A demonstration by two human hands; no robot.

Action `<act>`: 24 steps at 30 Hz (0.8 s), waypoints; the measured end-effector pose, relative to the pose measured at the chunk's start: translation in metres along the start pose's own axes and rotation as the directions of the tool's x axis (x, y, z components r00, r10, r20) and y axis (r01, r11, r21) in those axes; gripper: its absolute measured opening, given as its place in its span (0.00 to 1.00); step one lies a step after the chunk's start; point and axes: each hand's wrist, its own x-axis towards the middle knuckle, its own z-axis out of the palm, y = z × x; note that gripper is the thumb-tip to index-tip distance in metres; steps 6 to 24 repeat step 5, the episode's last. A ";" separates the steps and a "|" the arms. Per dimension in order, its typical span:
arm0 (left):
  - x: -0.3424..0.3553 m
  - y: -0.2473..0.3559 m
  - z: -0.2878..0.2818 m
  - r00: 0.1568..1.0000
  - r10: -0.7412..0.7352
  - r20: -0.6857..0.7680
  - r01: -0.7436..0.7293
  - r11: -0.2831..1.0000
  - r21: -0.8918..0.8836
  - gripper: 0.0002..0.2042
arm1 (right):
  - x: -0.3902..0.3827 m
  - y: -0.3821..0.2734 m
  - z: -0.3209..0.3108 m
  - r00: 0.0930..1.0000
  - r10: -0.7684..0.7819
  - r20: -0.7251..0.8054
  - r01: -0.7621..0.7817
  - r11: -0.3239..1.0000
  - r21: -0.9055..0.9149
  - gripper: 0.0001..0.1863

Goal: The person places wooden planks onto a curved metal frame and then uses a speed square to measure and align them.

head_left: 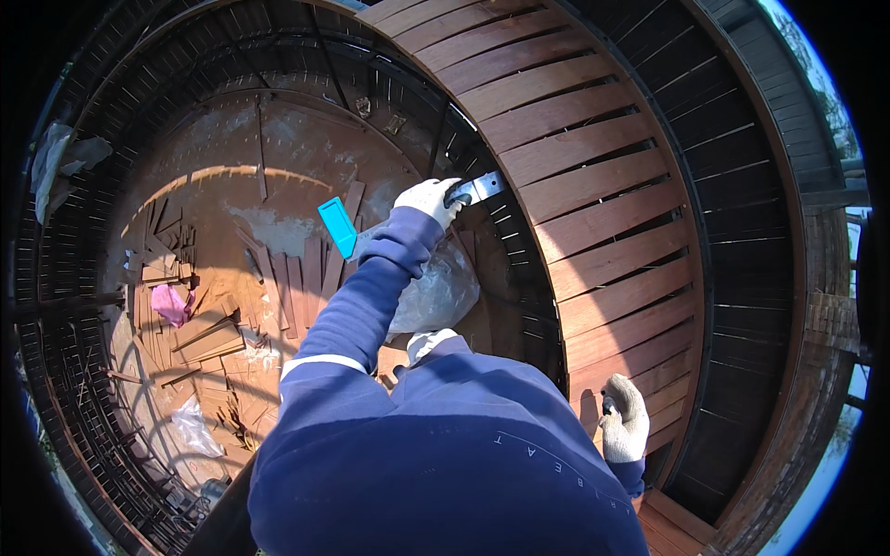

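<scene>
My left hand (429,200), in a white work glove, reaches out past the inner edge of the curved slatted deck (603,199). Its fingers are closed round the dark end of a flat metal tool (479,188) with a pale blade-like plate, whose tip is at the deck's edge. What kind of tool it is I cannot make out. Low on the right, my right hand (626,426), gloved too, is curled just above the reddish-brown boards. Something small and dark shows between its thumb and fingers. A whitish thing (431,345) peeks out beyond my blue clothing.
Far below lies a round floor with loose planks (301,287), a pink bag (171,304) and clear plastic sheeting (436,287). A bright blue rectangular piece (336,227) is beside my left sleeve. Dark curved railings (65,389) ring the drop. Gaps run between the deck boards.
</scene>
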 end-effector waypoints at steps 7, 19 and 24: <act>0.011 -0.003 -0.004 0.996 0.073 -0.041 -0.072 0.997 0.033 0.19 | 0.007 -0.019 0.003 0.999 0.042 -0.007 -0.041 0.997 0.064 0.24; 0.011 -0.003 -0.004 0.996 0.073 -0.041 -0.072 0.997 0.033 0.19 | 0.007 -0.019 0.003 0.999 0.042 -0.007 -0.041 0.997 0.064 0.24; 0.011 -0.003 -0.004 0.996 0.073 -0.041 -0.072 0.997 0.033 0.19 | 0.007 -0.019 0.003 0.999 0.042 -0.007 -0.041 0.997 0.064 0.24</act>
